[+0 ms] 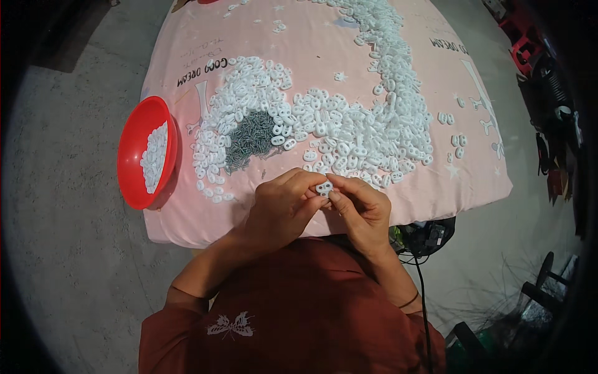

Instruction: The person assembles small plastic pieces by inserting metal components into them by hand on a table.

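Note:
Close in front of me, at the near edge of the table, both hands pinch a small white plastic piece with round holes (324, 187). My left hand (277, 202) grips it from the left between thumb and fingers. From the other side, the thumb and fingertips of my right hand (366, 215) close on the same piece. Just beyond the fingers lies a broad heap of similar white two-holed pieces (349, 134). A pile of small, thin grey metal parts (249, 138), perhaps springs or screws, sits beside them, ringed by more white pieces.
A red bowl (132, 159) holding white pieces stands tilted at the table's left edge. The pink printed cloth (324, 59) covers the table. A few white pieces (459, 140) lie apart on the right. Below the near right edge hang a dark bag (430, 235) and a black cable (423, 299).

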